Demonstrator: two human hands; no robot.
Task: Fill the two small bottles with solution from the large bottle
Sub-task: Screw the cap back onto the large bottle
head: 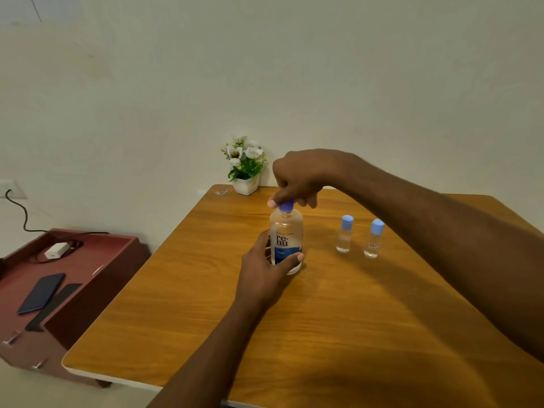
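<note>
Head camera view, looking down at a wooden table (323,319) against a pale wall (265,69). The large bottle (286,231) stood upright near the middle of the table, its long axis vertical and its dark blue cap (286,206) pointing straight up. Its printed label faced the camera. To its right, well apart from it, stood the first small bottle (344,235) and, just beside that, the second small bottle (373,240). Both were upright with pale blue caps on top, and both looked clear.

The upper part of the large bottle's cap was hidden under the fingers above it, and the lower left side of the bottle was covered by the other hand. How much liquid any bottle held was hard to make out. The small print on the labels was too blurred to read.

The left hand (265,267) reached in from below and gripped the lower body of the large bottle, thumb across the front and fingers wrapped behind. The right hand (300,178) came from the right with the wrist bent downward, its thumb and fingers curled round the cap and pinching it.

A potted plant (245,166) with white flowers sat at the far edge of the table. On a low cabinet (97,260) to the left lay a dark phone (41,293) and a white charger (56,250) with a black cable.
</note>
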